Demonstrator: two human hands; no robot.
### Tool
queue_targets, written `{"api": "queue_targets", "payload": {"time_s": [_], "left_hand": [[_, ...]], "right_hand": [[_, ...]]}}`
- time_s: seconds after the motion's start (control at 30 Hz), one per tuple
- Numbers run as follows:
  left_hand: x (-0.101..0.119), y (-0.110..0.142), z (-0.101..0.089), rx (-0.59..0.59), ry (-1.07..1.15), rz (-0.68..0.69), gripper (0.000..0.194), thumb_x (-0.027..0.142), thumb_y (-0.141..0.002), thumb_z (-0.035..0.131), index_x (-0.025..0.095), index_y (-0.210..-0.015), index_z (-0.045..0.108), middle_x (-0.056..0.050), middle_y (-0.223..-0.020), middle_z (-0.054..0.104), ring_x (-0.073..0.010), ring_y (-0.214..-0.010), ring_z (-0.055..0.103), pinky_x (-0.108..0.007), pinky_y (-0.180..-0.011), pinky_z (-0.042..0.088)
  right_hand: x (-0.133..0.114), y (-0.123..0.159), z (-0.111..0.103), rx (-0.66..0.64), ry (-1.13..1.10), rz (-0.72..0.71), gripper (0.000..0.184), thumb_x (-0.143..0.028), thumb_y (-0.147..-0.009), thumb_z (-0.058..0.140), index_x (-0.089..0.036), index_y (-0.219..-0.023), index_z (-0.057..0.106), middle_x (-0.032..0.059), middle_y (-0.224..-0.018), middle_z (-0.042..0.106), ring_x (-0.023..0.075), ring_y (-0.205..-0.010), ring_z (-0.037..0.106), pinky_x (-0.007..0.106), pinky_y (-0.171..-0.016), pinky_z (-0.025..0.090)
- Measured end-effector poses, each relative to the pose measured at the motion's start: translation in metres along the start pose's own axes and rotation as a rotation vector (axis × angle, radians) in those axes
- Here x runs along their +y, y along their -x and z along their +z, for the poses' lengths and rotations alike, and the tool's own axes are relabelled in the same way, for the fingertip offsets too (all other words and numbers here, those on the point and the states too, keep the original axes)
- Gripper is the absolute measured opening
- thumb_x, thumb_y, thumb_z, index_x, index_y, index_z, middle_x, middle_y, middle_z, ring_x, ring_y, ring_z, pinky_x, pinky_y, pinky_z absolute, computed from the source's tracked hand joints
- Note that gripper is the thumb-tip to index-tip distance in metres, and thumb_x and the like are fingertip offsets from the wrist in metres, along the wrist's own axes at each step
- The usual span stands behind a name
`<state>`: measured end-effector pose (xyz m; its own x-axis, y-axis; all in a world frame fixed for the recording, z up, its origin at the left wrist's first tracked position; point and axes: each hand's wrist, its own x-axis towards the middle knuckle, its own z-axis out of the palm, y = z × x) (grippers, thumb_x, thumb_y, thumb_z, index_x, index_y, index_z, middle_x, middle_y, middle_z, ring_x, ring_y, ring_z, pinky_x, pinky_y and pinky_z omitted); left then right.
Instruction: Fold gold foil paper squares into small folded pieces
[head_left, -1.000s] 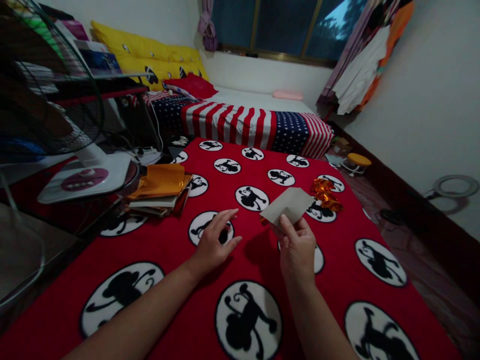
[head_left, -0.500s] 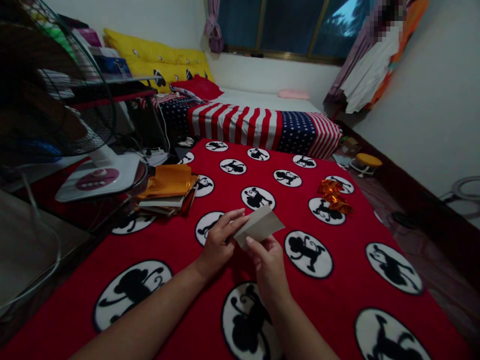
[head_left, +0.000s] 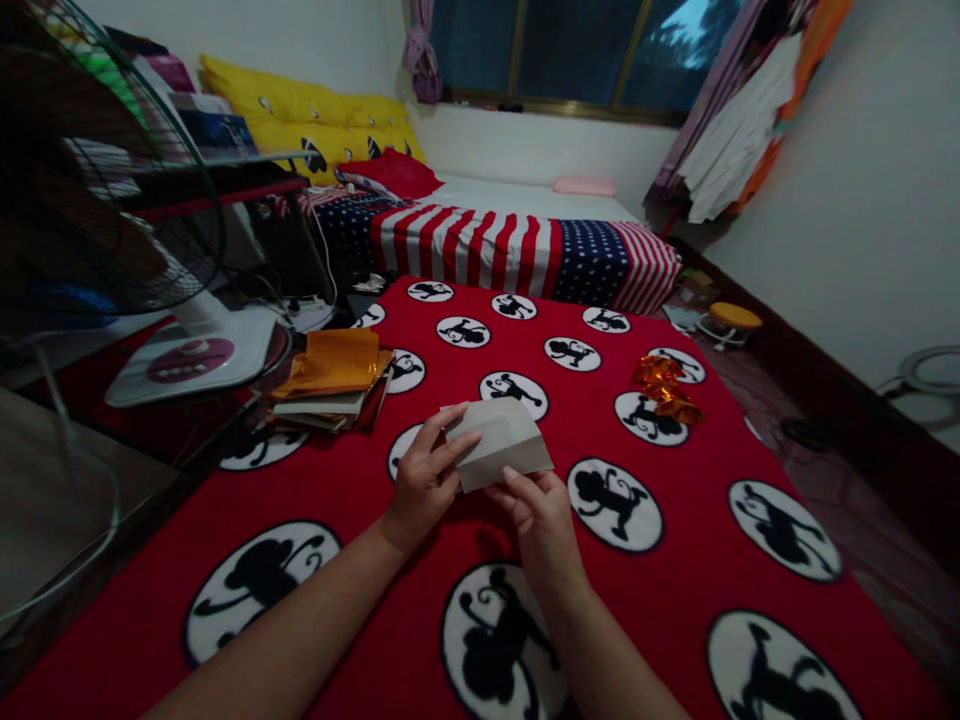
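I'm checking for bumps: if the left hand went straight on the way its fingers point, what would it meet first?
The left hand would first meet the creased pale-grey paper its fingers touch; beyond, the line seems to run over the red monkey-print cloth, though depth is unclear.

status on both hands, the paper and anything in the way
Left hand and right hand gripping creased grey paper. Orange foil beyond, clear of both.
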<state>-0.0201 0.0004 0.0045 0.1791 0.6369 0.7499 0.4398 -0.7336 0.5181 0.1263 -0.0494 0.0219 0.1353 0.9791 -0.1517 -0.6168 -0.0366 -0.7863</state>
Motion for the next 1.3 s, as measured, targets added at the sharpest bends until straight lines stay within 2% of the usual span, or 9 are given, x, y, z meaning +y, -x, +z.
{"api": "queue_targets", "payload": {"time_s": [0.1, 0.2, 0.3, 0.4, 0.6, 0.8, 0.9, 1.1, 1.3], "left_hand": [[0.002, -0.001, -0.001, 0.016, 0.112, -0.138, 0.039, 0.002, -0.079, 0.055, 0.022, -0.108, 0.071, -0.009, -0.124, 0.064, -0.0208, -0.115, 0.059, -0.037, -0.098, 0.049], [0.001, -0.001, -0.001, 0.066, 0.308, -0.457, 0.023, 0.018, -0.080, 0.064, 0.019, -0.101, 0.074, -0.007, -0.099, 0.074, -0.0201, -0.089, 0.069, -0.031, -0.080, 0.057], [-0.002, -0.001, 0.002, 0.165, 0.532, -0.758, 0.035, 0.039, -0.075, 0.072, 0.014, -0.099, 0.073, -0.006, -0.086, 0.074, -0.0176, -0.065, 0.068, -0.026, -0.055, 0.057], [-0.004, -0.003, 0.005, 0.221, 0.664, -0.892, 0.045, 0.047, -0.072, 0.073, 0.013, -0.101, 0.071, -0.006, -0.088, 0.073, -0.0133, -0.057, 0.064, -0.021, -0.043, 0.053], [-0.002, -0.006, 0.005, 0.151, 0.711, -0.987, 0.053, 0.050, -0.068, 0.075, 0.011, -0.104, 0.070, -0.008, -0.091, 0.071, -0.0076, -0.047, 0.057, -0.016, -0.034, 0.043], [0.000, -0.005, 0.003, -0.135, 0.674, -1.024, 0.046, 0.049, -0.071, 0.071, 0.009, -0.093, 0.071, 0.001, -0.062, 0.061, -0.0047, -0.037, 0.042, -0.015, -0.032, 0.029], [0.001, -0.006, 0.003, -0.249, 0.651, -1.013, 0.039, 0.045, -0.070, 0.072, 0.010, -0.085, 0.072, 0.001, -0.059, 0.061, -0.0061, -0.040, 0.044, -0.017, -0.038, 0.031], [0.005, -0.010, 0.003, -0.328, 0.658, -1.020, 0.032, 0.042, -0.065, 0.073, 0.010, -0.073, 0.069, -0.003, -0.065, 0.066, -0.0138, -0.057, 0.058, -0.021, -0.053, 0.040], [0.002, -0.008, 0.003, -0.350, 0.629, -0.981, 0.034, 0.044, -0.067, 0.072, 0.011, -0.074, 0.070, -0.003, -0.066, 0.067, -0.0153, -0.058, 0.059, -0.022, -0.053, 0.041]], "right_hand": [[-0.002, 0.000, -0.001, -0.001, 0.021, -0.048, 0.031, -0.030, -0.077, 0.071, -0.019, -0.105, 0.065, 0.0066, -0.103, 0.070, 0.0226, -0.096, 0.065, 0.036, -0.078, 0.056], [-0.010, 0.000, -0.002, 0.024, 0.157, -0.183, 0.023, -0.036, -0.083, 0.065, -0.020, -0.099, 0.066, 0.0049, -0.095, 0.069, 0.0186, -0.085, 0.066, 0.031, -0.071, 0.054], [-0.019, -0.001, -0.005, 0.110, 0.361, -0.401, 0.019, -0.035, -0.086, 0.061, -0.020, -0.096, 0.067, 0.0032, -0.090, 0.067, 0.0153, -0.079, 0.063, 0.028, -0.070, 0.050], [-0.025, -0.006, -0.011, 0.190, 0.514, -0.532, 0.017, -0.034, -0.087, 0.060, -0.020, -0.095, 0.067, 0.0028, -0.093, 0.065, 0.0157, -0.082, 0.060, 0.028, -0.073, 0.048], [-0.027, -0.013, -0.021, 0.207, 0.585, -0.464, 0.020, -0.036, -0.085, 0.061, -0.020, -0.097, 0.066, 0.0032, -0.095, 0.065, 0.0174, -0.087, 0.060, 0.030, -0.077, 0.046], [-0.029, -0.022, -0.026, 0.111, 0.525, -0.323, 0.034, -0.035, -0.078, 0.069, -0.022, -0.108, 0.063, 0.0068, -0.110, 0.066, 0.0194, -0.092, 0.062, 0.031, -0.077, 0.050], [-0.031, -0.026, -0.029, 0.057, 0.513, -0.290, 0.036, -0.033, -0.074, 0.073, -0.021, -0.107, 0.065, 0.0071, -0.106, 0.069, 0.0203, -0.094, 0.063, 0.034, -0.083, 0.050], [-0.033, -0.025, -0.028, 0.160, 0.498, -0.204, 0.027, -0.040, -0.068, 0.078, -0.017, -0.079, 0.069, 0.0017, -0.071, 0.069, 0.0141, -0.060, 0.059, 0.025, -0.055, 0.048], [-0.032, -0.025, -0.029, 0.180, 0.424, -0.139, 0.031, -0.040, -0.063, 0.081, -0.016, -0.078, 0.068, 0.0012, -0.067, 0.068, 0.0117, -0.052, 0.056, 0.021, -0.045, 0.043]]}}
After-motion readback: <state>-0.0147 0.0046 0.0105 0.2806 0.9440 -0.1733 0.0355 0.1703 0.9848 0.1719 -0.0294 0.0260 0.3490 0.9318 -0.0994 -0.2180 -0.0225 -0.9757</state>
